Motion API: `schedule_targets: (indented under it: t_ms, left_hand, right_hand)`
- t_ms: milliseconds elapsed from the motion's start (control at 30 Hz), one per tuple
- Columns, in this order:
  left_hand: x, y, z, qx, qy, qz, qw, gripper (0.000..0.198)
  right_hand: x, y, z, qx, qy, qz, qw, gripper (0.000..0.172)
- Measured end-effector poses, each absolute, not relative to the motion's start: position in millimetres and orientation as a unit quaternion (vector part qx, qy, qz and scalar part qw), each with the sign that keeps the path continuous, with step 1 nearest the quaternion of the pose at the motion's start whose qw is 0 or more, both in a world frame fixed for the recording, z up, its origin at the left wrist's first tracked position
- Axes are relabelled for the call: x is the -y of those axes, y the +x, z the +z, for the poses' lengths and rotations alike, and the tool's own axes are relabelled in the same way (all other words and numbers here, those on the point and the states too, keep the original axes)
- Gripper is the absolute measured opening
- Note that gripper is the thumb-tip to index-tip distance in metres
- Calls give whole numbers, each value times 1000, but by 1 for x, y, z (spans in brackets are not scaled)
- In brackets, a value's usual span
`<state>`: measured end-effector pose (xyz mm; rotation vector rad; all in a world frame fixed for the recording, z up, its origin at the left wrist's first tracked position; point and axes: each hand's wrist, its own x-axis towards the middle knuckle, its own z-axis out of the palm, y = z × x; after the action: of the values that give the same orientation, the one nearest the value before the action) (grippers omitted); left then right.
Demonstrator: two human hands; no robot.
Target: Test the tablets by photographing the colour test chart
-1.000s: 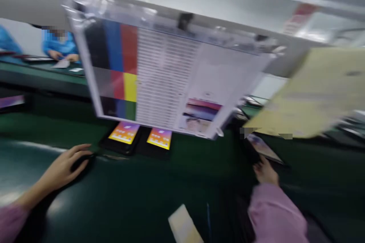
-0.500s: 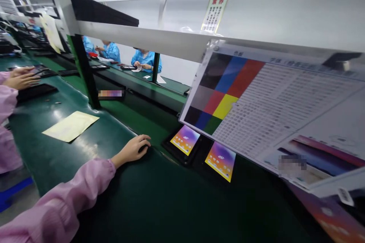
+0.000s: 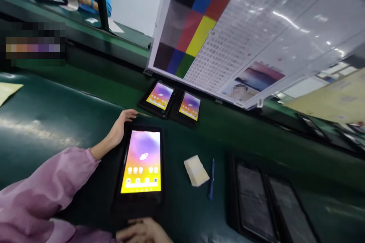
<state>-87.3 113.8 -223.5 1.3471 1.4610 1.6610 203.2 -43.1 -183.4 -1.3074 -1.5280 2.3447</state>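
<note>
In the head view, locate the lit tablet (image 3: 142,159) flat on the surface (image 3: 188,212), between the left hand (image 3: 119,127) beside its far-left corner and the right hand (image 3: 144,231) just below its near end, long axis running near to far. Note left grip relaxed, fingers slightly curved, nothing visibly held; right grip blurred and cropped, hold impossible to tell. Beyond, two further lit tablets (image 3: 160,97); no container discernible.

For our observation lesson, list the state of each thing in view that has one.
Near black rectangular tablet, screen lit
Two far black tablets, screens lit
Two black tablets at right, screens dark
Cream rectangular block, set down
Slim blue stick, lying flat
White-edged printed colour chart, tilted
Left hand, beside near tablet, fingers bent
Right hand, grip unclear
</note>
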Motion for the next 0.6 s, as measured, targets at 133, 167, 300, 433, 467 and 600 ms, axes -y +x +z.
schedule_targets:
  t_ms: [133,167,300,433,467,600]
  left_hand:
    - [-112,-90,-220,-561,481,606,294,70]
    - [-110,-90,-218,-563,485,600,296,70]
    - [-102,-88,-210,-574,508,575,286,69]
    - [-97,-87,-199,-591,537,543,260,65]
    - [-96,-87,-196,-596,547,531,251,64]
    - [-92,-88,-181,-617,589,475,216,59]
  right_hand:
    - [30,227,-154,534,-499,676,97,33]
    - [21,228,-147,560,-531,615,160,25]
    - [-14,203,-140,628,-544,472,294,27]
    - [-26,181,-152,657,-537,463,257,35]
    - [-26,180,-153,658,-539,464,246,37]
    - [-32,186,-149,645,-537,477,260,37]
